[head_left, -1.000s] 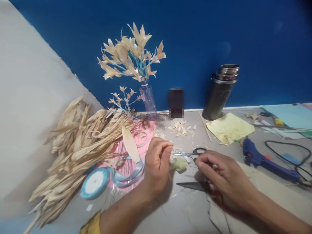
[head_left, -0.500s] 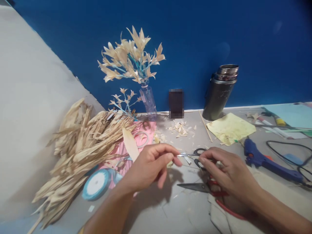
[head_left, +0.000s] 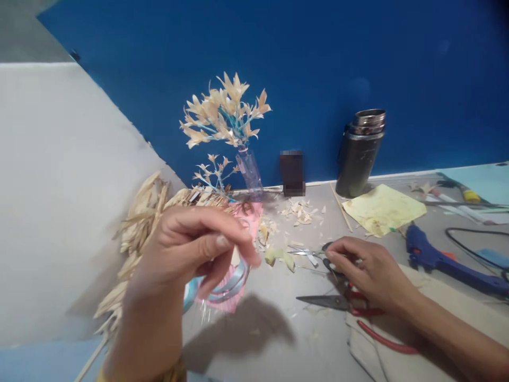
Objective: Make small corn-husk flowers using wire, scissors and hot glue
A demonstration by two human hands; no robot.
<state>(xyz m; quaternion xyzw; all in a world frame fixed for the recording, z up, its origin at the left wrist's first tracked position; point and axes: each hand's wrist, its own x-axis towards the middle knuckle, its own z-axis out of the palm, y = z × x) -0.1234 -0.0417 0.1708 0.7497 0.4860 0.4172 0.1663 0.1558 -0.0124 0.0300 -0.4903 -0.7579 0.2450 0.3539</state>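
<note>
Left hand [head_left: 202,246] is being held loosely curled, right hand [head_left: 363,268] narrowly pinched near black-handled scissors [head_left: 306,252], lying beyond red-handled scissors [head_left: 338,302]; whether anything is being gripped cannot be told.

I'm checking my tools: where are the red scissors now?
In the head view, the red scissors lie lower right of centre, partly covered by the right hand, left of the glue gun.

Deep blue wall [head_left: 310,69] at twelve o'clock, cream flowers [head_left: 218,101] on light blue stems [head_left: 235,126] at eleven, tan husks [head_left: 139,212] at nine, pale blue ribbon [head_left: 234,285] and pink paper [head_left: 228,305] at six, red-handled scissors [head_left: 338,302] and blue glue gun [head_left: 445,262] at four, pale yellow paper [head_left: 384,207] at three
</note>
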